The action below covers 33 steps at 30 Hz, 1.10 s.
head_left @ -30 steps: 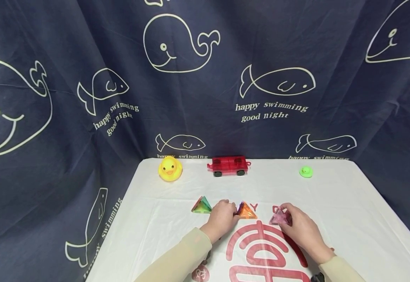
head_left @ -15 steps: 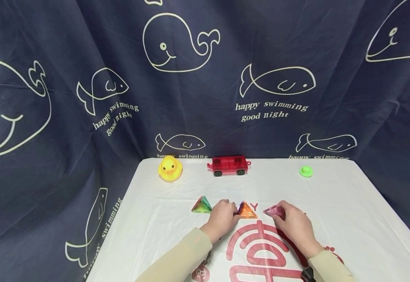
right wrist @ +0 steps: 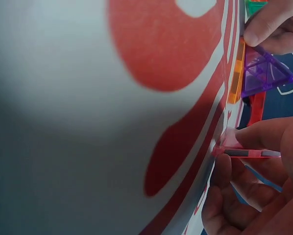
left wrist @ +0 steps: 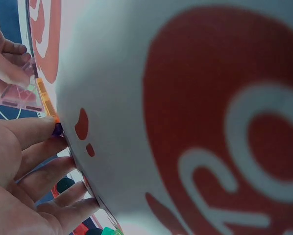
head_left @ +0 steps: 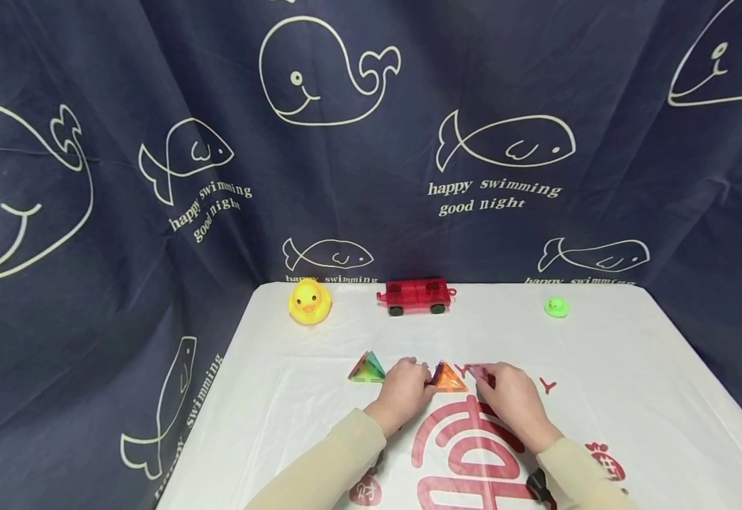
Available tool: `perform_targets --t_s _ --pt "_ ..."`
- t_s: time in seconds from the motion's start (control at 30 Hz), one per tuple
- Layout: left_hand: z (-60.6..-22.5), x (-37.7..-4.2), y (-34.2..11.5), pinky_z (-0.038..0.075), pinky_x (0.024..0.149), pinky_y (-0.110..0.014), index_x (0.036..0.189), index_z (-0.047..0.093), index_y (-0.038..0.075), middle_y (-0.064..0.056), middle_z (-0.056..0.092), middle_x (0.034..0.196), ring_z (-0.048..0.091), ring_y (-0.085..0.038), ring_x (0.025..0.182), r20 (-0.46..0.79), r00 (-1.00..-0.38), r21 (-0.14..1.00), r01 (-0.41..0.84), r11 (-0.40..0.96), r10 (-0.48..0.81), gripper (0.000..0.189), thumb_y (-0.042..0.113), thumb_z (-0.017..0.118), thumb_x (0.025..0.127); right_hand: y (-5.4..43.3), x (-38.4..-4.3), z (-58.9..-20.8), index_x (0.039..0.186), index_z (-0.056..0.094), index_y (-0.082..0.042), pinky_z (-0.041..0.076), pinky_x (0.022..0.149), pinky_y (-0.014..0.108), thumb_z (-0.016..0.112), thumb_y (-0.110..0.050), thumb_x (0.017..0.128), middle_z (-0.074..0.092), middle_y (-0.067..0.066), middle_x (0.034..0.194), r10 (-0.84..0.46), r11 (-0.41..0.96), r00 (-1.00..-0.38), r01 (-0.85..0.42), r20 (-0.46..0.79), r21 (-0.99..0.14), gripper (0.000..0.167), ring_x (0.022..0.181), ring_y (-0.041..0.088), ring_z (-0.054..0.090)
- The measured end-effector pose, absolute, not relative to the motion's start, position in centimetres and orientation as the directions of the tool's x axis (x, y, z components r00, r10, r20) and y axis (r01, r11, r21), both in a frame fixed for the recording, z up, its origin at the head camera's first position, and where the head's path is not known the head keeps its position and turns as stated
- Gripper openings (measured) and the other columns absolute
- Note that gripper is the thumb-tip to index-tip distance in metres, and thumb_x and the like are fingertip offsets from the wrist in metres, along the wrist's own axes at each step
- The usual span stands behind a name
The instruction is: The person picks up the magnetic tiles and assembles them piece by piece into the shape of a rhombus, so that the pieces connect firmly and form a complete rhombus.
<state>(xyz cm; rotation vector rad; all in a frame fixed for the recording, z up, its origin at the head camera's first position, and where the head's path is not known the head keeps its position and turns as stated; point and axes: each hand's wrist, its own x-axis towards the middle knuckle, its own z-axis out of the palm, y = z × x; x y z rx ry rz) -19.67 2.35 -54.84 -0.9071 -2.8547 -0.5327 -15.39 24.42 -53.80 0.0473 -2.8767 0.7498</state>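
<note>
My right hand (head_left: 516, 400) pinches a translucent pink triangular magnetic tile (head_left: 476, 370) between thumb and fingers, just right of the orange piece. In the right wrist view, a purple triangular tile (right wrist: 264, 73) stands upright against an orange triangular tile (right wrist: 235, 81) lying on the table. At their shared corner, my left hand (head_left: 402, 389) pinches the purple tile with thumb and forefinger; its other fingers rest near the tabletop in the left wrist view. Left of that hand sits a small group of green and red triangular tiles (head_left: 367, 368), leaning together into a peak.
Along the back of the white-covered table (head_left: 281, 340) stand a yellow duck (head_left: 310, 302), a red wheeled toy wagon base (head_left: 417, 295) and a small green duck (head_left: 556, 307). Behind them hangs a dark blue curtain (head_left: 383, 170). Red printing marks the tablecloth.
My right hand has moved left with the pink tile, closer to the orange and purple tiles, and the tile has turned. My left hand has stayed in place.
</note>
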Motion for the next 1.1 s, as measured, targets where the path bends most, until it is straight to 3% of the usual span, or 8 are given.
perform_targets --t_s 0.33,0.67,1.1 --pt "-54.9 -19.7 2.2 0.055 0.097 -0.036 0.090 0.084 0.013 0.001 0.077 0.091 0.071 -0.025 0.107 0.207 -0.810 0.285 0.587 0.758 0.549 0.011 0.024 0.083 0.091 23.0 -16.0 -53.9 0.102 0.080 -0.001 0.046 0.058 0.038 0.074 -0.011 0.089 0.064 0.008 0.076 -0.018 0.860 -0.977 -0.125 0.215 -0.494 0.017 0.064 0.019 0.052" --pt "-55.1 -19.8 2.2 0.052 0.101 -0.035 0.086 0.082 0.014 0.000 0.075 0.089 0.071 -0.024 0.101 0.215 -0.792 0.256 0.611 0.749 0.572 0.012 0.024 0.081 0.092 22.2 -16.3 -53.6 0.109 0.080 -0.001 0.047 0.057 0.042 0.075 -0.014 0.090 0.070 0.012 0.082 -0.033 0.892 -0.976 -0.126 0.215 -0.433 0.023 0.064 0.021 0.055" --pt "-54.8 -19.8 2.4 0.053 0.101 -0.036 0.092 0.084 0.013 -0.002 0.078 0.097 0.071 -0.025 0.107 0.199 -0.806 0.269 0.592 0.760 0.557 0.012 0.025 0.082 0.092 21.3 -16.8 -53.7 0.099 0.081 -0.005 0.051 0.060 0.046 0.076 -0.012 0.088 0.064 0.008 0.076 -0.079 0.908 -0.972 -0.162 0.219 -0.388 0.014 0.063 0.019 0.056"
